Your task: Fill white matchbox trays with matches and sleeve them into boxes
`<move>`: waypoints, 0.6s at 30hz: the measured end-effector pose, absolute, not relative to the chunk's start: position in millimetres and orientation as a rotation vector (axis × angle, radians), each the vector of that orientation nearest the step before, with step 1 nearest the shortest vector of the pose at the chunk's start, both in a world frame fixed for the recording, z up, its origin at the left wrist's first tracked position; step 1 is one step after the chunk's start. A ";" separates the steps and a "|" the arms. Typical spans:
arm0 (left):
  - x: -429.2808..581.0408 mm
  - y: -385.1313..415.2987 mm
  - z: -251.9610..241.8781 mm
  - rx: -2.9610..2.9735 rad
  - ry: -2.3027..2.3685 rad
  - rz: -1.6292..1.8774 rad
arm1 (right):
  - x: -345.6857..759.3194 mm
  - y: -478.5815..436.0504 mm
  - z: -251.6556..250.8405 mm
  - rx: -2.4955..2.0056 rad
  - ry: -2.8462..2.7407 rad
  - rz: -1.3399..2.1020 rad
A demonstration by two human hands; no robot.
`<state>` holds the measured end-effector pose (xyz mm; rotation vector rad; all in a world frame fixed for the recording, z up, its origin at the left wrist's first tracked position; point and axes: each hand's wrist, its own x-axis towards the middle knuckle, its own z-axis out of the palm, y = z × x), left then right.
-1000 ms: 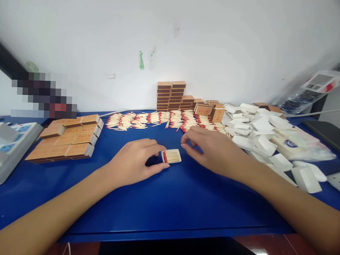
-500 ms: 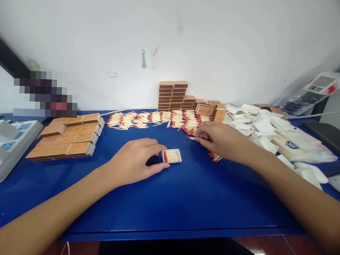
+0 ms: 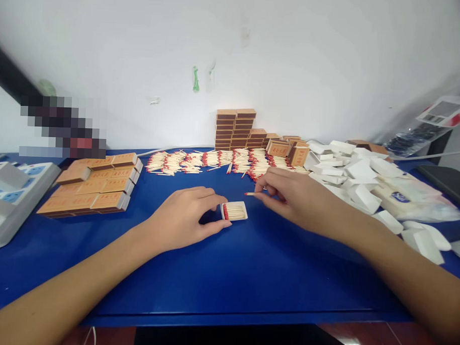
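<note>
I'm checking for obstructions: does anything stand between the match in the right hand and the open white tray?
Nothing visible does: blue tabletop shows in the gap between the match in the right hand and the white tray. The left hand is at the tray's left end, outside that gap.

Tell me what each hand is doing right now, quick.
Left hand: holding the left end of a small white tray of matches.
Right hand: closed, pinching at least one match.
</note>
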<state>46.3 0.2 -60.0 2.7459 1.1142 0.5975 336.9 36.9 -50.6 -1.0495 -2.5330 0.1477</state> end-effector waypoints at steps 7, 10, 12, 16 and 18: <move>49.8 -0.3 -62.3 2.719 1.126 0.578 | 314.0 14.1 -57.2 -0.912 -2.585 0.069; 50.8 -0.7 -62.4 2.731 1.111 0.574 | 309.1 12.6 -62.2 -0.898 -2.625 -0.023; 51.2 -0.8 -62.2 2.740 1.101 0.573 | 306.2 12.2 -64.6 -0.911 -2.640 -0.077; 50.6 -1.0 -62.2 2.741 1.106 0.568 | 305.0 11.4 -65.2 -0.935 -2.641 -0.097; 50.0 -1.3 -62.4 2.736 1.107 0.583 | 307.4 11.9 -64.1 -0.936 -2.633 -0.071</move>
